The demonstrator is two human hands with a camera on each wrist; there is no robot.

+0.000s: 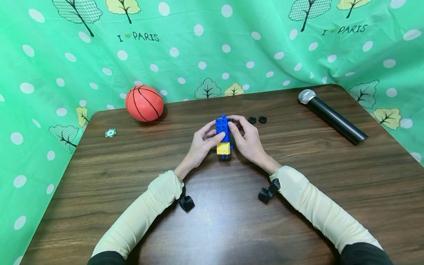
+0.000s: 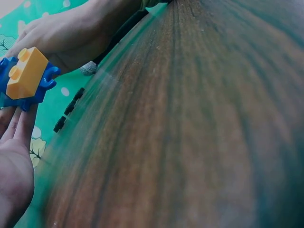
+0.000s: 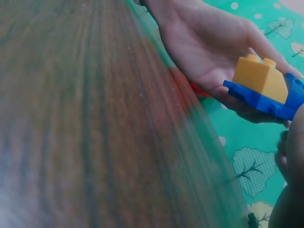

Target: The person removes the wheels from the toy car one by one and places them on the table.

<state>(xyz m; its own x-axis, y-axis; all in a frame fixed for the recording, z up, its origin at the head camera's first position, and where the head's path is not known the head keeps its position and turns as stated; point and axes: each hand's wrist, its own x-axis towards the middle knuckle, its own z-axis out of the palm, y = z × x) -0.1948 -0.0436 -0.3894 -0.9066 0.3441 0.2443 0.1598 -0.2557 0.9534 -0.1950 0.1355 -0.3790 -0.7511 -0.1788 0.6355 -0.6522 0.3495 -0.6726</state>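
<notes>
Both hands meet over the middle of the table (image 1: 298,221), holding a small brick assembly (image 1: 223,136) between them, clear of the wood or barely above it. The left hand (image 1: 202,143) curls round the assembly's left side, thumb pressed on the blue face; the right hand (image 1: 247,141) closes on the right side, index finger laid across the upper blue brick (image 1: 222,125). A yellow brick (image 1: 223,148) sits at the lower end, nearer the person; the wrist views show it studded onto a flat blue base (image 3: 266,102), with the left hand's fingers (image 2: 19,128) straight beneath it.

Handling, as judged: moulded plastic, light and rigid, smooth-faced but easy to pinch by its square edges and studs. It should not crush; the weak points are the stud joints, which may part if twisted or levered. Hold is best taken on opposite flat sides of the blue body, one hand steadying the base, rather than on the yellow piece alone.

Toward the far edge: an orange ball (image 1: 144,103) near the far left corner, a green-and-white chip (image 1: 110,133) by the left edge, two black discs (image 1: 257,119) just beyond the right hand, a microphone (image 1: 331,116) lying toward the far right corner. A green spotted cloth (image 1: 212,48) hangs behind
</notes>
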